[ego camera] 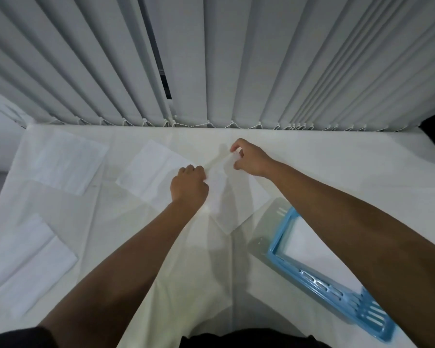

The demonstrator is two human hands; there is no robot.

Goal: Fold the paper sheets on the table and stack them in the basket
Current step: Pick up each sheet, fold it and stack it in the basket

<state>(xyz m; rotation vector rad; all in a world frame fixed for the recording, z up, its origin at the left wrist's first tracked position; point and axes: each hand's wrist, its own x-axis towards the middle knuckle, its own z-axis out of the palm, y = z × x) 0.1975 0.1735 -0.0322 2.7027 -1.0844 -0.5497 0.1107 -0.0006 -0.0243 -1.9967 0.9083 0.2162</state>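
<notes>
- While reaching over the table [337, 159] toward its far edge, holding one paper sheet [236, 199] at mid-surface with both hands.
- Gripping its left corner with left hand [189, 187], fingers curled, knuckles up.
- Pinching its far corner with right hand [249, 159].
- Lying flat: second sheet [153, 172] just left of held one; third sheet [68, 162] by far-left corner; fourth sheet [28, 259] along left edge.
- Sitting near right edge: blue basket [319, 282], holding white paper [309, 244].
- Hanging behind far edge: vertical blinds [211, 59].
</notes>
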